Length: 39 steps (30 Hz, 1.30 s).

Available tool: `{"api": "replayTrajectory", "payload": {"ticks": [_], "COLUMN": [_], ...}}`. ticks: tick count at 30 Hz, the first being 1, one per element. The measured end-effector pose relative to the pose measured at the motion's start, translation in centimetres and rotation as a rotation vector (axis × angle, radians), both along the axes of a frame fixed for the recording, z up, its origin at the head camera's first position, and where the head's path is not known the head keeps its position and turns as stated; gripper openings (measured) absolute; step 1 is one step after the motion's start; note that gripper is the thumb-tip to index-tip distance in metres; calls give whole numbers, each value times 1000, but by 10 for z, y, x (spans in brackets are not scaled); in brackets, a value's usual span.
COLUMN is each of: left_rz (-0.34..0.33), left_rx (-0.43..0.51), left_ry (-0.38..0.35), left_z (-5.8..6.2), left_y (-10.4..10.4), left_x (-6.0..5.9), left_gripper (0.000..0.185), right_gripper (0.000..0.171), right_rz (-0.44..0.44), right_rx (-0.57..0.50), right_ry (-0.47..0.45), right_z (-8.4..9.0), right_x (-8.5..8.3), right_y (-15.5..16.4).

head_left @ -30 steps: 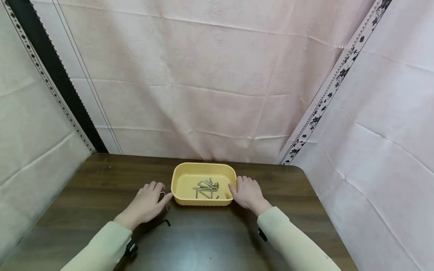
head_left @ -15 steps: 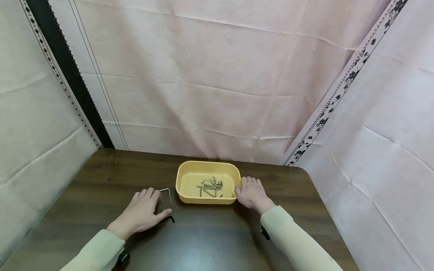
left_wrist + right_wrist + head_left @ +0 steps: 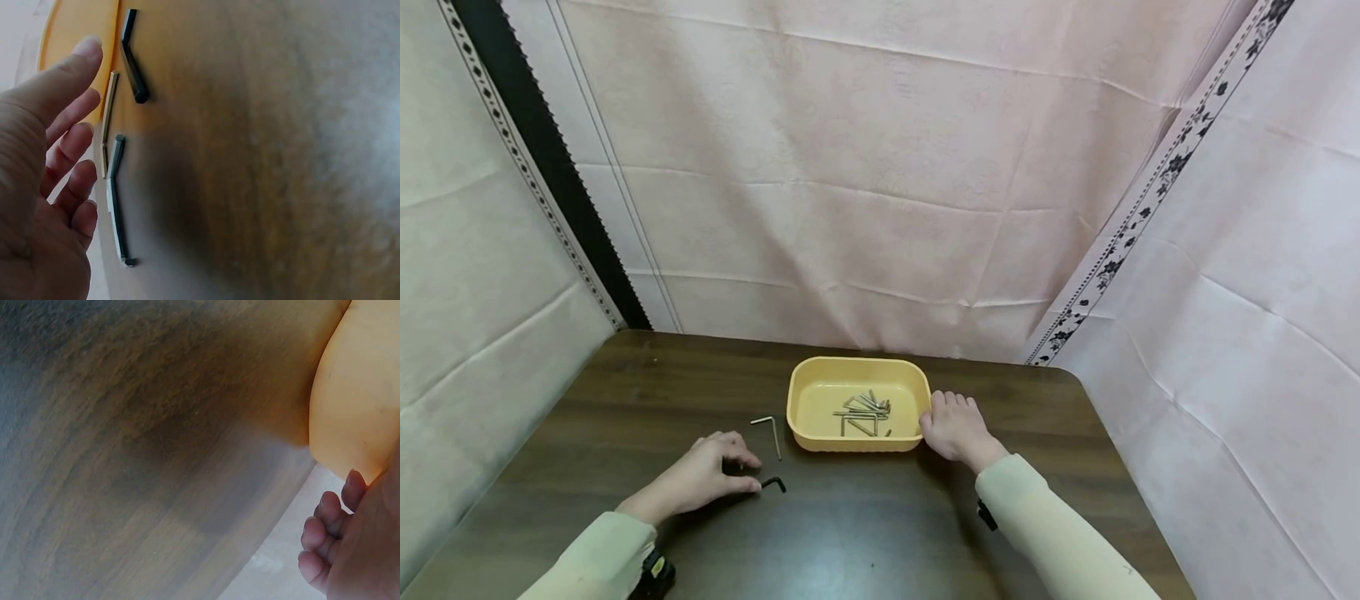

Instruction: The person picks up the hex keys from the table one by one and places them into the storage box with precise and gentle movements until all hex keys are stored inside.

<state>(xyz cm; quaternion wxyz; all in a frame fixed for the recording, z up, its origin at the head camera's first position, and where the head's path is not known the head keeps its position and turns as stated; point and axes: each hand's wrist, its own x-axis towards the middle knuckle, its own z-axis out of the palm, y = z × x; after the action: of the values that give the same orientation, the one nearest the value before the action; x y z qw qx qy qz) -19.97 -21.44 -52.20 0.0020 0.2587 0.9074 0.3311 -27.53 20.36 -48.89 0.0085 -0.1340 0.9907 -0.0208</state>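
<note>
A yellow plastic tray (image 3: 859, 445) holds several metal hex keys (image 3: 867, 408). My right hand (image 3: 958, 429) grips its right end, thumb at the rim and fingers along the outside; in the right wrist view those fingers (image 3: 322, 534) look curled. Left of the tray, my left hand (image 3: 700, 473) hovers low over the table, fingers loosely bent and holding nothing. By its thumb tip lies a black hex key (image 3: 773, 482). A silver hex key (image 3: 775, 435) rests between hand and tray. Another dark hex key (image 3: 117, 206) appears beneath the fingers in the left wrist view; the hand hides it from the head view.
The dark wooden table (image 3: 865, 533) extends around the tray on all sides. Pale cloth walls (image 3: 850, 167) enclose its back, left and right. The tray stands close to the table's back edge.
My left hand has drawn away from the tray toward the lower left, letting go of the silver hex key, which now lies on the table. My right hand has stayed on the tray.
</note>
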Motion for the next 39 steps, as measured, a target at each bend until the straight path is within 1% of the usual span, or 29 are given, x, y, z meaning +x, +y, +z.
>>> {"api": "replayTrajectory", "payload": {"ticks": [3,9,12,15,18,22,26,29,33,36,39], "left_rz": [-10,-20,-8,10,26,48,41,22,12,19,35], "left_rx": [8,7,8,2,-13,-49,-88,-135,-188,-179,-148], "left_ry": [10,21,31,56,68,73,97,138,172,166,150], "left_z": [-2,-9,-11,-11,-11,-10,-7,-5,-2,0,2], "left_y": [1,4,5,5,5,8,11,13,13,12,9], "left_x": [1,1,3,4,5,5,5,6,7,7,6], "left_gripper": [19,16,14,12,11,13,16,18,19,15,11], "right_gripper": [26,24,24,24,24,24,25,24,24,24,24], "right_rz": [-2,-5,-7,-9,-6,-13,-22,-16,-18,-23,-28], "right_rx": [-4,-16,-21,-13,-13,-19,-13,-23,-24,-25,-41], "right_ry": [-11,-8,-10,-24,-35,-24,-22,-36,-36,-39,-54], "right_z": [0,-1,-1,-1,0,1,1,0,0,1,1], "right_x": [0,2,2,2,1,0,-1,-1,-3,-3,-2], "right_y": [-1,-1,-2,-3,-5,-6,-5,-5,-4,-3,-2]}}
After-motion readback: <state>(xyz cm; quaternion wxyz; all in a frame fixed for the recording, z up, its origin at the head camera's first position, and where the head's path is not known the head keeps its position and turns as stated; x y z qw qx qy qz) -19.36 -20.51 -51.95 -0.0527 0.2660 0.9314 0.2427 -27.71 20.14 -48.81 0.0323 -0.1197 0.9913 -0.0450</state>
